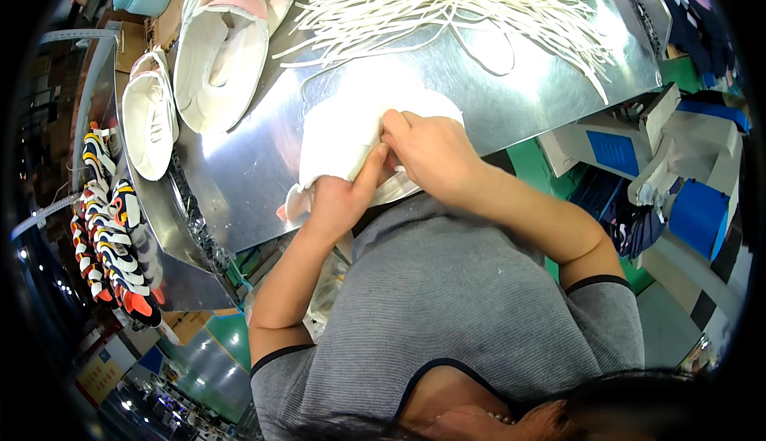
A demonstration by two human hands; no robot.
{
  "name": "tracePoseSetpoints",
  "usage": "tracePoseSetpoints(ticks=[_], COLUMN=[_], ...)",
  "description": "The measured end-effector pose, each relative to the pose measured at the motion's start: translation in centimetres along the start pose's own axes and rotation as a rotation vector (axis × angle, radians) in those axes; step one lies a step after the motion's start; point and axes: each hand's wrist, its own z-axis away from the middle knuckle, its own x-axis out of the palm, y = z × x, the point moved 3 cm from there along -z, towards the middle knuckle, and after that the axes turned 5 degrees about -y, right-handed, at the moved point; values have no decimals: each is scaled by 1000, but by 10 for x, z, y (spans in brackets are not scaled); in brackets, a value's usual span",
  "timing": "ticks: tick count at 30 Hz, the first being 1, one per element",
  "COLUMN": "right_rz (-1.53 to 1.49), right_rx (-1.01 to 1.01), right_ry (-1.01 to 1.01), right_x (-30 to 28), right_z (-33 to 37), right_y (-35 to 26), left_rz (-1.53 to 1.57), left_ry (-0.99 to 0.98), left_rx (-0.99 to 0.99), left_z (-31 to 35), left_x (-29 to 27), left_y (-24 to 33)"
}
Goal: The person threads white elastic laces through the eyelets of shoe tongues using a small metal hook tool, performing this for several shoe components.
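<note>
Two bare hands held a white shoe (339, 139) at the near edge of a metal counter (247, 182).
The left hand (339, 202) appeared to grip its edge, thumb showing, other fingers mostly hidden; the right hand (435, 154) had its fingers pinched closed on the white material, seemingly to steady it from both sides; white laces (455, 10) lay loose beyond, perhaps so strands came away easily; pink-trimmed shoes (190, 74) sat left, probably leaving working room.

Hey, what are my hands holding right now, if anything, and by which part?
A white shoe upper, held along an edge near its middle, left hand and right hand close together.
</note>
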Motion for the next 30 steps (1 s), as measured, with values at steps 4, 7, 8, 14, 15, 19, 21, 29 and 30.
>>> tracePoseSetpoints(ticks=[4, 7, 8, 14, 15, 19, 21, 29, 30], right_rz=[-14, -643, -835, -503, -456, -359, -391, -281, -278], right_rx=[162, 308, 339, 227, 210, 323, 367, 302, 311], right_ry=[-264, 100, 146, 285, 292, 214, 221, 366, 355], right_x=[-52, -54, -45, -10, -10, -5, -11, 0, 0], right_z=[-3, 3, 0, -9, -11, -16, -17, -26, -27], right_y=[-3, 15, 18, 22, 22, 24, 27, 27, 29], left_rz=[209, 181, 154, 15, 63, 424, 645, 607, 324], left_ry=[-42, -6, 5, 109, 89, -164, -232, 370, 380], left_rx=[-150, -113, -87, -48, -119, -419, -292, 359, 300], left_z=[-4, -8, -9, -24, -25, -6, 27, 81, 71], left_x=[-12, -13, -11, -11, -11, -26, -46, -89, -70], left_y=[-2, 1, 2, -2, -1, 12, 31, 83, 60])
